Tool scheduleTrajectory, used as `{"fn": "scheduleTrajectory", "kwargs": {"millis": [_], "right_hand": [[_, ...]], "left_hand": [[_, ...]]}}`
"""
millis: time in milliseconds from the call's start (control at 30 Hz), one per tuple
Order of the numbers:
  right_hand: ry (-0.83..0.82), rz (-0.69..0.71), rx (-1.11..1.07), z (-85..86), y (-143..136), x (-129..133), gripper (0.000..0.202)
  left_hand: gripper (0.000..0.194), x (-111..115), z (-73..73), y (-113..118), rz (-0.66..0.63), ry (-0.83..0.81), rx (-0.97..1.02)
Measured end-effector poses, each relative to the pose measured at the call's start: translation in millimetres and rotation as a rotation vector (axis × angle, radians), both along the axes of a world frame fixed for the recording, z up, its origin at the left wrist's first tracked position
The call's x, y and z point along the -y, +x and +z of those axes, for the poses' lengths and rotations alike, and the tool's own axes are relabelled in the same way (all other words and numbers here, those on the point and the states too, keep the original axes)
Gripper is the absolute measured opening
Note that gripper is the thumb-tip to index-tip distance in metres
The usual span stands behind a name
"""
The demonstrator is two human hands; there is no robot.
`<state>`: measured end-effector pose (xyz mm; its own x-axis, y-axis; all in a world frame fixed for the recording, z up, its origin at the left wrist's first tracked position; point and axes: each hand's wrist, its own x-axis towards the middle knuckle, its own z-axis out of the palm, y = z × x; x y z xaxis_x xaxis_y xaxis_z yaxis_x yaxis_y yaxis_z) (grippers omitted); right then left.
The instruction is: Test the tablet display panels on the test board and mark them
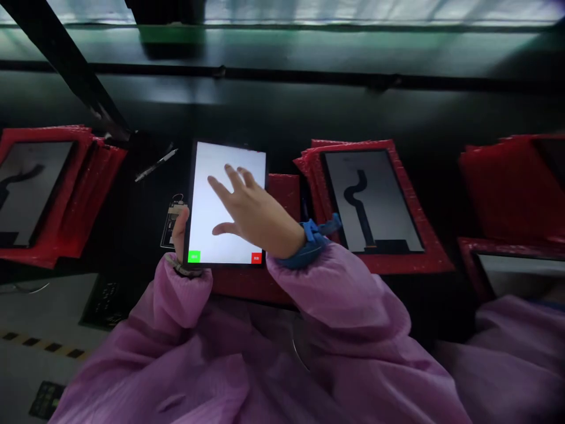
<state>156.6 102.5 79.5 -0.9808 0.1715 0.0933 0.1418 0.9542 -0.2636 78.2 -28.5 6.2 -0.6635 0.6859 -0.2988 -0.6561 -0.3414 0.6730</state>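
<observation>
Two pink fabric sleeves enter from five and seven o'clock on a dial centred on the tablet, twelve being away from the wearer. A blue wrist strap encircles the right wrist. A flat red panel lies partly beneath the black-framed rectangular tablet with lit white screen. The tablet's long axis runs from six to just past twelve o'clock; its screen faces up toward the wearer. A green rectangle and a red rectangle mark the near left and right corners of the display. The left hand grips the nine o'clock edge, thumb visible, other fingers hidden. The right hand is open, digits spread over the screen; contact cannot be determined. Beside the left hand, at nine, lies a small pale-and-dark card. Stacks of red-wrapped, dark-framed panels occupy nine and three o'clock. A slim white pen lies diagonally at ten. Farthest, a long black bar crosses twelve.
</observation>
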Motion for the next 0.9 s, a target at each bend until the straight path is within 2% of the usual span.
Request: {"fn": "scheduleTrajectory", "kwargs": {"millis": [100,167,233,333,467,567,767,900], "right_hand": [[0.059,-0.006,0.044,6.7,-4,11,0.035],[0.069,0.003,0.04,13.5,-5,10,0.021],[0.019,0.032,0.041,19.1,-5,3,0.021],[-0.163,0.028,-0.063,25.0,-2,-22,0.024],[-0.301,-0.131,-0.304,26.9,6,-61,0.032],[-0.335,-0.191,-0.315,21.2,7,-82,0.039],[-0.375,-0.014,-0.103,6.1,-5,-88,0.063],[-0.431,-0.037,-0.184,5.1,-14,-85,0.064]], "left_hand": [[0.035,1,-4.6,-5,0.016,0.007,0.036],[0.033,2,-7.0,-7,0.028,0.027,0.063],[0.037,2,-7.2,-9,0.022,0.05,0.072],[0.041,1,-2.8,-9,0.021,0.033,0.062],[0.023,0,8.7,-8,0.078,-0.095,0.105],[0.023,-2,22.0,-8,0.096,-0.164,0.118],[0.015,-7,51.2,4,0.03,-0.3,0.049],[0.032,-16,61.4,21,-0.115,-0.239,-0.19]]}}
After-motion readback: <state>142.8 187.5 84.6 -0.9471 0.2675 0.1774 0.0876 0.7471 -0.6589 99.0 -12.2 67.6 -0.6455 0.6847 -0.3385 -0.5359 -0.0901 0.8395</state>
